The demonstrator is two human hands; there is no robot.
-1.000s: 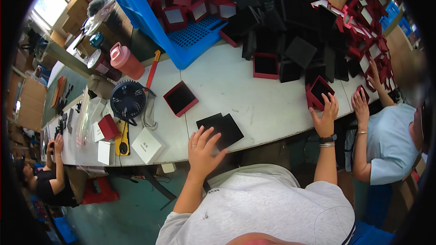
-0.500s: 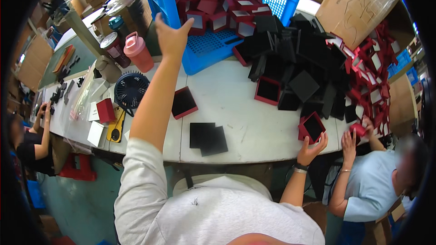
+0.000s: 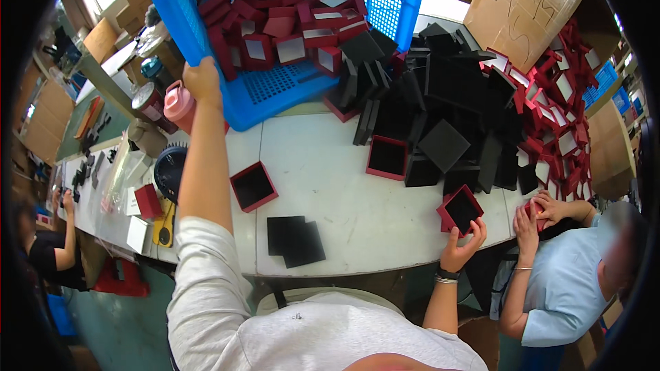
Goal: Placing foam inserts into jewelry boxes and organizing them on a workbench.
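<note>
We hold two items: blue crate (image 3: 242,108), side edge within closed fingers of our left hand (image 3: 201,80), seemingly for steadiness; open red box (image 3: 447,219) on the counter (image 3: 326,165), near corner within lightly curled fingers of our right hand (image 3: 460,249), seemingly against sliding.

You are wearing a pale, flecked grey shirt (image 3: 323,330), a black wristband (image 3: 448,274) and a silvery bangle (image 3: 445,281), while the bright blue crate (image 3: 278,103) before you is showing a grid of small holes around boxes (image 3: 280,24) that are mixing deep red with silvery-white faces. On the off-white table (image 3: 330,227), the open boxes (image 3: 460,207) are pairing red walls with black insides, and the flat squares (image 3: 301,244) are appearing plain black. You are also facing a pink bottle (image 3: 179,104) and a brown carton (image 3: 519,17) bearing dark scrawled lines.
</note>
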